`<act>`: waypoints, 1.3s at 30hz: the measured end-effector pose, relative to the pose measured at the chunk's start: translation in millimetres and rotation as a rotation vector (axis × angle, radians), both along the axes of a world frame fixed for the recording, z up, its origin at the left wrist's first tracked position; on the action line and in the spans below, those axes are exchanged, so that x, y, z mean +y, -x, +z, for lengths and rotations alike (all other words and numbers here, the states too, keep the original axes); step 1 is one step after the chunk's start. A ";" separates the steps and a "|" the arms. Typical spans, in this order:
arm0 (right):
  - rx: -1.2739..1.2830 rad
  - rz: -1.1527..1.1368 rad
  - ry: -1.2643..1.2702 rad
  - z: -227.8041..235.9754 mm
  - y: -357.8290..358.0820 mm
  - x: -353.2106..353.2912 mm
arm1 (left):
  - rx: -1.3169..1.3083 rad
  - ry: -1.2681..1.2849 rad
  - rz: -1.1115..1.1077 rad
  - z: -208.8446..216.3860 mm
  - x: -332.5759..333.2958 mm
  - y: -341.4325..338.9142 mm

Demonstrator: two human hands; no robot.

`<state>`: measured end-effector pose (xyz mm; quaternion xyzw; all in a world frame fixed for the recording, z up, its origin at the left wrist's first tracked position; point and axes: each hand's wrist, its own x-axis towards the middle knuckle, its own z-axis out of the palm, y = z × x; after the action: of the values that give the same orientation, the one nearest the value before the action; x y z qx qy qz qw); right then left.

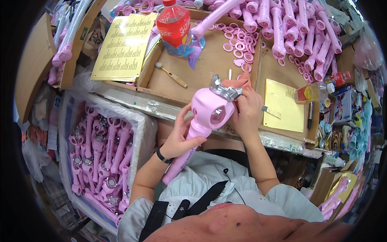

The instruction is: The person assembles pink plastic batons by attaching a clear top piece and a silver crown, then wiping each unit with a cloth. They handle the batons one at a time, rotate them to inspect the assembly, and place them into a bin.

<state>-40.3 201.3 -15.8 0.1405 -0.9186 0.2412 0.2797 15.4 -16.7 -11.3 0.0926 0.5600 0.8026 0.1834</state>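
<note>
A pink toy wand [202, 105] with a silver crown [223, 89] and a round clear window in its head is tilted in front of me. My left hand [180, 135] wraps round its neck, and the handle slants down toward my body. Beside the crown, my right hand [248, 111] pinches an orange-pink cloth [241, 82] against the far side of the head. Some of the right fingers are hidden behind the wand and cloth. Past the wand, a cardboard tray [207, 50] holds a wooden-handled brush [171, 75] and several loose pink rings [239, 45].
At left, a lined bin [149, 137] holds many crowned wands. Pink wand handles [278, 34] are heaped at the back right. A red-capped drink bottle [174, 26], a clear bottle [312, 92], yellow sheets [284, 105] and a black marker [310, 115] stand or lie on the bench.
</note>
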 end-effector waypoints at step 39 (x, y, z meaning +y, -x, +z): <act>-0.710 0.619 1.169 21.8 -68.1 -56.8 | 0.003 -0.095 0.145 -0.8 -20.7 -28.7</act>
<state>27.8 144.5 6.1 0.1347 -0.5943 0.7883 -0.0849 44.1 -37.4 -12.1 0.0616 0.5267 0.8393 0.1196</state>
